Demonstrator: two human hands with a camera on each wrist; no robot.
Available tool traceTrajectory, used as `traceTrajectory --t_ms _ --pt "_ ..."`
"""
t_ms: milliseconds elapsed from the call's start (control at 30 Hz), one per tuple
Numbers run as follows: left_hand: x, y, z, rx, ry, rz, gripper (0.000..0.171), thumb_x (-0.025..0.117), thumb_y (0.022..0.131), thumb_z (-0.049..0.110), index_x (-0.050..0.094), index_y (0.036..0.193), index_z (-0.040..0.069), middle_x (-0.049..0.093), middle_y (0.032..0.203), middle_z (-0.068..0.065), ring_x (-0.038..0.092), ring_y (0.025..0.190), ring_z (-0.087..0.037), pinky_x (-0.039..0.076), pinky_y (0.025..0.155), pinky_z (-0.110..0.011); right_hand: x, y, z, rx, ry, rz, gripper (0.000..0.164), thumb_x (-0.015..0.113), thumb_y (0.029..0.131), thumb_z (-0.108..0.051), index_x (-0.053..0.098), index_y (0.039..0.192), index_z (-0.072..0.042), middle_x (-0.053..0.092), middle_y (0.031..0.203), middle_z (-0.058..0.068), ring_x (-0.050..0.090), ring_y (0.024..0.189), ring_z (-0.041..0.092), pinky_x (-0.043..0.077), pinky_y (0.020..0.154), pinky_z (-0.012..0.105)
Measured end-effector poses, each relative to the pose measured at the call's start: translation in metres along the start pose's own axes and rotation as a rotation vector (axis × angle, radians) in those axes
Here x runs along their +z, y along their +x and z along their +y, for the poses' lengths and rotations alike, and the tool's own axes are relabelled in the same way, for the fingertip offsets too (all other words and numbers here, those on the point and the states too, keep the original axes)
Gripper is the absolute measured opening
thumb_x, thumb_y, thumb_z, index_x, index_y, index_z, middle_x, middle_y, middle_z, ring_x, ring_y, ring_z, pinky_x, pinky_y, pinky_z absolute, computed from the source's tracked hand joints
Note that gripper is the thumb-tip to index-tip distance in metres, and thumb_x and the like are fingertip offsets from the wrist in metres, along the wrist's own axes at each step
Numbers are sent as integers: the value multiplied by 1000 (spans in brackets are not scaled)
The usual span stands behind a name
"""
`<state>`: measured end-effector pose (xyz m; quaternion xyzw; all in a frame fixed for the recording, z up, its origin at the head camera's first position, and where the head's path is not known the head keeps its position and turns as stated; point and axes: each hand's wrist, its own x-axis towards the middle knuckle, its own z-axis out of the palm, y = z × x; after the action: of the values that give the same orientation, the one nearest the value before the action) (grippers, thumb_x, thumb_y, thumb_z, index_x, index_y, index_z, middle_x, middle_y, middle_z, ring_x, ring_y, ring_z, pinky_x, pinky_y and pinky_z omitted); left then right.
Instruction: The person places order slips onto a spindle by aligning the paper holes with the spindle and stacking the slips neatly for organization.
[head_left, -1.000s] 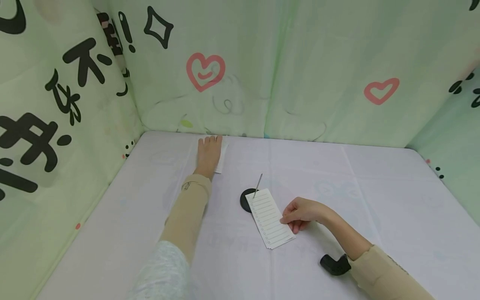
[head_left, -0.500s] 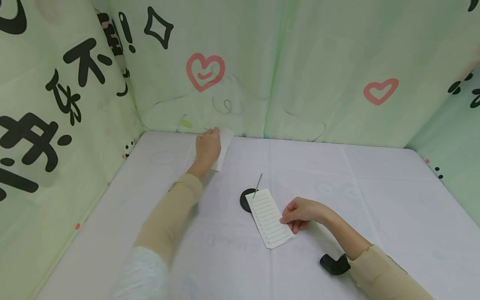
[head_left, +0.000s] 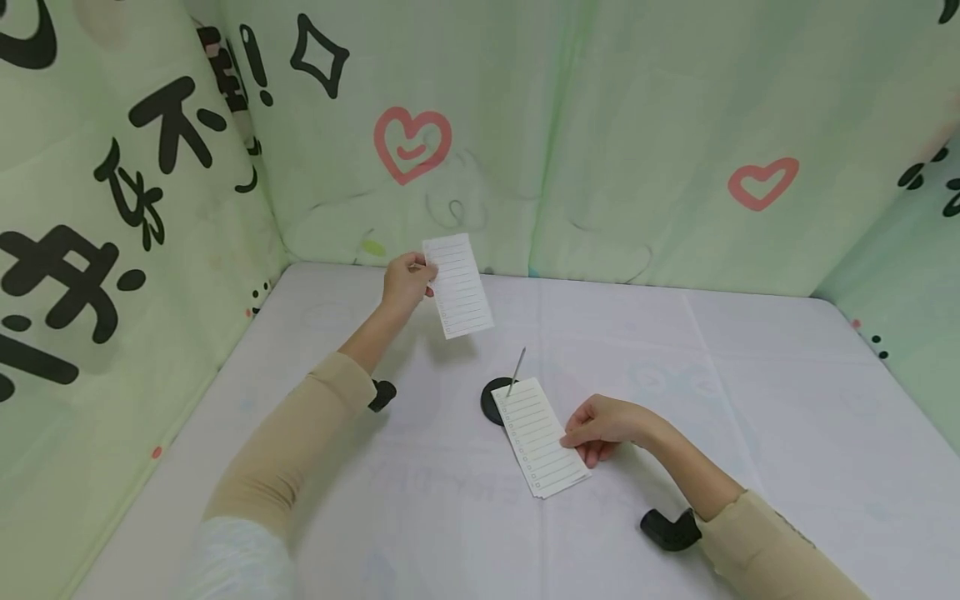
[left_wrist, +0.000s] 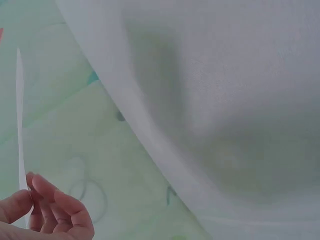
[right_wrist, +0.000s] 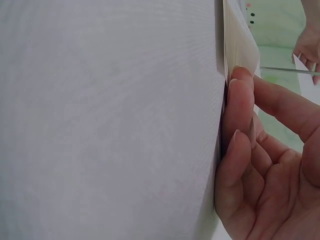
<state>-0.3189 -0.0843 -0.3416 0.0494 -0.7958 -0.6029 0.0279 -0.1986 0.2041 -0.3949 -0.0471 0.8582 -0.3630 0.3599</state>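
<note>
Above the back of the table, my left hand (head_left: 406, 282) pinches a lined white paper slip (head_left: 460, 287) by its left edge. In the left wrist view the slip (left_wrist: 20, 125) appears edge-on between thumb and fingers. My right hand (head_left: 600, 427) pinches the right edge of several lined paper slips (head_left: 538, 442) with small checkboxes. A thin metal spike (head_left: 517, 367) passes through the top of these slips. It rises from a round black base (head_left: 490, 403) partly covered by them. The right wrist view shows the fingers (right_wrist: 239, 107) at the edge of the stacked slips (right_wrist: 240, 37).
The table (head_left: 675, 358) has a pale cloth. A green printed curtain (head_left: 637, 125) stands behind it, another at the left. Black wrist-camera pieces show beside each sleeve (head_left: 300, 442).
My left hand has picked the paper slip up off the back of the table, turned it to face me and brought it slightly nearer. The right hand and spiked slips stay still.
</note>
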Motion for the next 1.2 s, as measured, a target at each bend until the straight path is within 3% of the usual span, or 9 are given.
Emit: traceTrajectory --t_ms 133,267,633,833,933,1100,1200 --pt "-4 -10 8 -115 -97 -73 26 54 91 14 55 112 0 59 86 -7 54 54 -9 39 55 -20 0 0 0 -1 1 1 17 67 82 -17 62 70 -6 57 54 -1 52 45 7 39 46 18" --pt "-7 -20 13 -163 -163 -115 26 57 90 15 58 111 1 59 81 -3 56 53 -7 39 54 -19 0 -1 0 -3 -2 1 18 67 82 -17 61 69 -6 57 54 -1 53 45 7 39 46 19" --pt "-7 -43 26 -225 -305 -164 24 59 89 18 57 110 4 59 80 -1 58 60 -9 43 58 -20 -2 -10 -7 -19 -79 50 18 65 84 -18 65 71 -4 58 56 1 55 48 9 43 48 21" --pt "0 -59 39 -218 -361 -195 28 59 89 15 57 114 3 59 79 -1 59 61 -10 43 58 -20 -17 -22 -14 -76 -112 144 19 59 87 -18 65 87 0 63 67 5 59 58 16 47 55 28" --pt "5 -67 44 -208 -375 -221 27 58 90 14 57 113 1 59 79 -1 58 60 -10 42 57 -19 -29 -31 -21 -173 -49 186 29 57 90 -22 61 101 5 65 79 11 63 70 21 51 64 32" --pt "12 -79 49 -204 -385 -257 23 59 89 12 59 109 1 60 79 -1 58 56 -9 41 55 -19 -40 -48 -35 -331 183 255 42 55 92 -29 53 115 6 63 99 18 63 91 31 51 77 34" --pt "16 -84 49 -195 -382 -271 21 60 88 11 60 107 1 61 77 -1 57 55 -9 41 54 -18 -40 -55 -44 -385 296 294 45 52 93 -31 51 119 5 60 106 20 63 94 27 51 79 33"
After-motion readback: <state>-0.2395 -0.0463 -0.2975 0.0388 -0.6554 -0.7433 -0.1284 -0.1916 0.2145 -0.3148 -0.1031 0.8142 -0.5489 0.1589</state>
